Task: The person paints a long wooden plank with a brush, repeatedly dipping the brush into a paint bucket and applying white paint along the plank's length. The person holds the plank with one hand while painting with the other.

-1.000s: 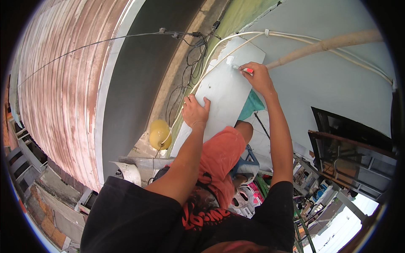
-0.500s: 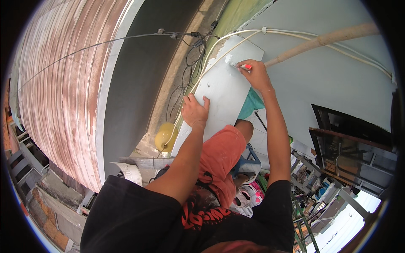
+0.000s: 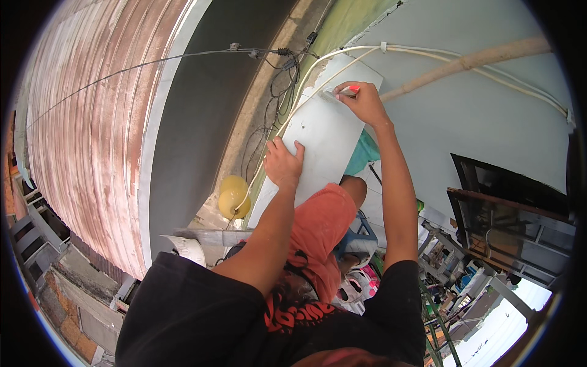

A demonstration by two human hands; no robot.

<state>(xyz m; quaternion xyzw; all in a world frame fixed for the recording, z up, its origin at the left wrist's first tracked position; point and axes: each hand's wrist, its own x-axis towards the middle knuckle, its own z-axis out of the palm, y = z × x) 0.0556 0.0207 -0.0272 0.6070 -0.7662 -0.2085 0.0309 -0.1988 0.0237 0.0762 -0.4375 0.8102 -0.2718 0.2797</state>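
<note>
Head view: the right hand (image 3: 362, 103) has its thumb and fingers pinched round a small hand tool with a red grip (image 3: 351, 90) — its working end, partly hidden by the fingertips, meets the upper part of a smooth, pale grey flat panel (image 3: 324, 131). Below and left of that pinch, the left hand (image 3: 283, 163) lies unclenched at the panel's left edge, thumb spread from the fingers. Between the two sets of fingers, the panel bears a small dark spot. Just left of the right fingers runs a cream cable (image 3: 342, 51); farther left, tangled black wires (image 3: 287, 79) and a pinkish-brown corrugated roof (image 3: 104, 110). Right of those fingers — a tan bamboo-like pole (image 3: 471, 63) before a pale grey-blue wall (image 3: 495, 122).
</note>
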